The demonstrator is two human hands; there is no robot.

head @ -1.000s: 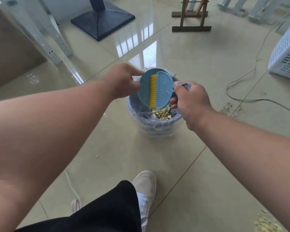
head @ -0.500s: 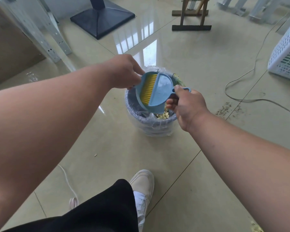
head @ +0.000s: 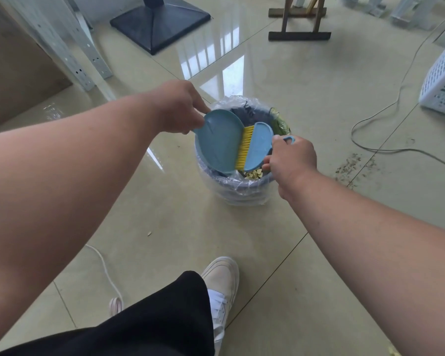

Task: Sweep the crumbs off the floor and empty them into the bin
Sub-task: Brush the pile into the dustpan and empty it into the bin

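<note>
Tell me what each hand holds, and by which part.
Left hand grips the blue dustpan at its upper rim; right hand holds the brush by its handle.

Soft, even daylight fills the scene. The glossy floor (head: 293,80) throws bright window glare at twelve o'clock, and a smaller glint lies at nine o'clock of the bin (head: 238,191). Shadows are faint and diffuse. Wide-angle bending stretches the forearms toward seven and four o'clock. The centre is sharp; the far corners look slightly soft.
</note>
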